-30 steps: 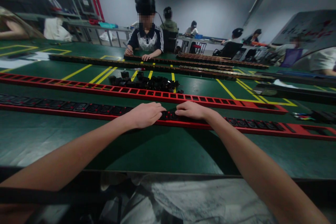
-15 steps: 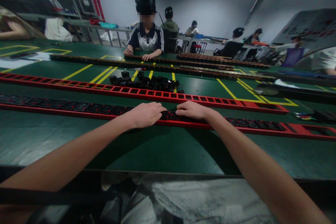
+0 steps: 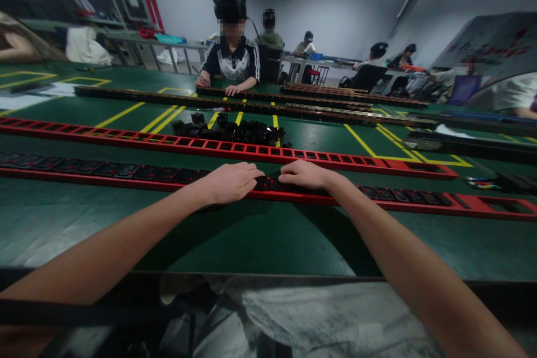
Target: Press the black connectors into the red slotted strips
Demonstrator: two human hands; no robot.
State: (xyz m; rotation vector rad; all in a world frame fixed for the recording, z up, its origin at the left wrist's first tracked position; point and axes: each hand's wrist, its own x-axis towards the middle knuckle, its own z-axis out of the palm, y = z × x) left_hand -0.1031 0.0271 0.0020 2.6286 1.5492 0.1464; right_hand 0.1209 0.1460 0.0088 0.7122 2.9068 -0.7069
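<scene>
Right then, both of my hands lay palm-down on the near red strip, which ran its long axis from the left edge of the frame to the right edge, just below centre. My left hand and my right hand sat side by side on it, fingertips pointing toward each other with a small gap between, pressing on the black sockets set in the strip. Neither hand was closed around anything; the fingers were flat and loosely together. Both were equally near that spot. A second, empty red strip lay parallel just above, with a heap of loose black sockets beyond it at upper centre. I could read no writing or brand anywhere.
</scene>
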